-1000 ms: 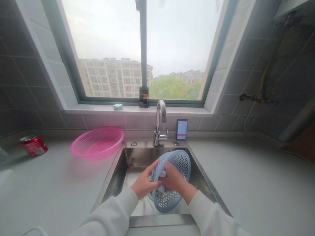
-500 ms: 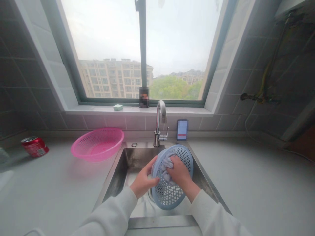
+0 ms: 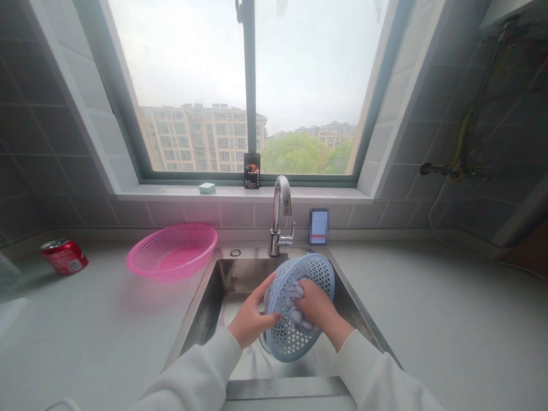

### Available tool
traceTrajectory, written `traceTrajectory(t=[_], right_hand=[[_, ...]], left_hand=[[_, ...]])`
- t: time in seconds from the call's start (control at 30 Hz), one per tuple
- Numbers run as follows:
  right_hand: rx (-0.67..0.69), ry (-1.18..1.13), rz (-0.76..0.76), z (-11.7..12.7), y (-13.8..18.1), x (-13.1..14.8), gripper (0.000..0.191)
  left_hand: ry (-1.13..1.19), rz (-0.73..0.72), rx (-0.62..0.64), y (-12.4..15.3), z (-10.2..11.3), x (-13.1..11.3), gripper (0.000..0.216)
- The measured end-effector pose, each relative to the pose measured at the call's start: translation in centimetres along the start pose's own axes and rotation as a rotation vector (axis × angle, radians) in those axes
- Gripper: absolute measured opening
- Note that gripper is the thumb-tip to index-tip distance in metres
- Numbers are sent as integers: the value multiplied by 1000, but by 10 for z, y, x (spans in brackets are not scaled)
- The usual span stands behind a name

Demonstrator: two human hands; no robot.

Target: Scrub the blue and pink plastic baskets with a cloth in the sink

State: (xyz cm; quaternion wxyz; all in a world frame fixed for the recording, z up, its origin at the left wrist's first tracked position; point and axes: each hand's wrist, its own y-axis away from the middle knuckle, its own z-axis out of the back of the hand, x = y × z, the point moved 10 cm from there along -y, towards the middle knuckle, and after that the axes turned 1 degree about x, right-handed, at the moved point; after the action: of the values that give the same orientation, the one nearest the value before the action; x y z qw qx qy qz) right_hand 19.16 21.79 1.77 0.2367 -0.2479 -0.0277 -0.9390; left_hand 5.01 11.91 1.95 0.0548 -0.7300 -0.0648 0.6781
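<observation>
A pale blue perforated basket is held tilted on edge over the steel sink. My left hand grips its left rim, fingers curled round it. Inside the basket my right hand is closed on a light grey cloth, pressing it against the mesh. Both wrists wear white sleeves.
A pink basket sits on the counter left of the sink, a red can lies further left. The tap rises behind the sink. A phone leans on the tiles; another phone and a green soap rest on the sill.
My right hand with the cloth has shifted around inside the blue basket, and the basket's tilt has changed slightly. The left hand has stayed on the rim.
</observation>
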Motion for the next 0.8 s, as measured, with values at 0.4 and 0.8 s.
traceTrajectory(t=[0.4, 0.8], right_hand=[[168, -244, 465, -12, 33, 84, 41], [87, 30, 22, -17, 0, -7, 31]], left_hand=[[-14, 58, 50, 1, -9, 10, 104], [34, -27, 31, 3, 0, -2, 107]])
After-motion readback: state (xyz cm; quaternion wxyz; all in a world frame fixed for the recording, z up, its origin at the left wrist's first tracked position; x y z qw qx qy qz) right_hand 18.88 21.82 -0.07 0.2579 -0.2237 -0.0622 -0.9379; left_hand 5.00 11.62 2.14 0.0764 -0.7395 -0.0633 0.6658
